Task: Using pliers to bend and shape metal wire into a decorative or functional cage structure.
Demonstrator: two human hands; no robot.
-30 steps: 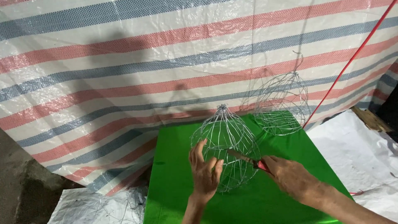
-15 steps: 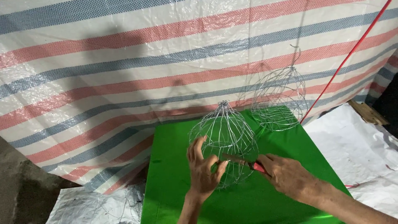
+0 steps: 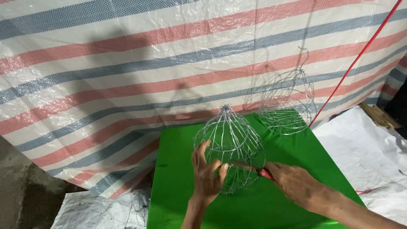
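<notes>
Only the two hands and the forearms behind them show. The left hand (image 3: 206, 174) is bare: no glove, no ring, no watch or band at the wrist. Its forearm is uncovered down to the lower edge of the view, with no sleeve or cuff in sight. The right hand (image 3: 296, 183) is bare as well, and its forearm is uncovered all the way to the corner of the view. Veins and knuckles stand out on the backs of both hands. No clothing shows anywhere.
</notes>
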